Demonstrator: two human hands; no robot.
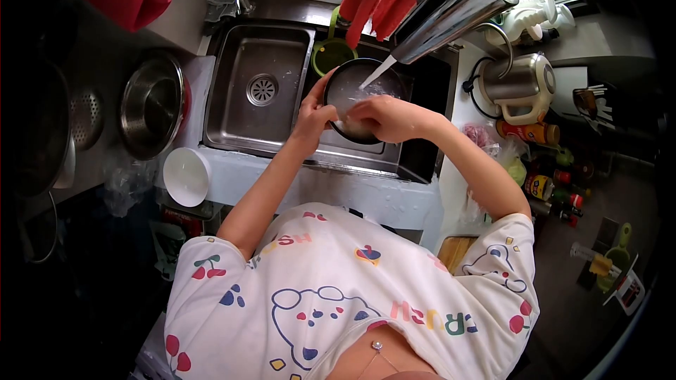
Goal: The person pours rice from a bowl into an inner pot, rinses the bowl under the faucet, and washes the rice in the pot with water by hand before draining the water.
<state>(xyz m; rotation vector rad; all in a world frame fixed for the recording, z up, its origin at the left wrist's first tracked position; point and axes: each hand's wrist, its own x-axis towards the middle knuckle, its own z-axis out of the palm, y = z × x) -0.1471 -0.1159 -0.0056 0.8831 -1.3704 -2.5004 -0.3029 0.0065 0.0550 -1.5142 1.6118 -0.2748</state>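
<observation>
Pot under faucet beside green container; left hand grips it, right hand inside, grip unclear.

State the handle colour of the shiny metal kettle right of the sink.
Cream handle, clearest in the head view.

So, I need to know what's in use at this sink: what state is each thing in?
Faucet: on, water streaming
Dark-rimmed pot: under the stream, water inside
Left hand: gripping the pot's edge
Right hand: fingers down in the pot
Left sink basin: wet, no standing water
White bowl: empty
Red cloths: hanging
Kettle: on or off, can't tell
</observation>
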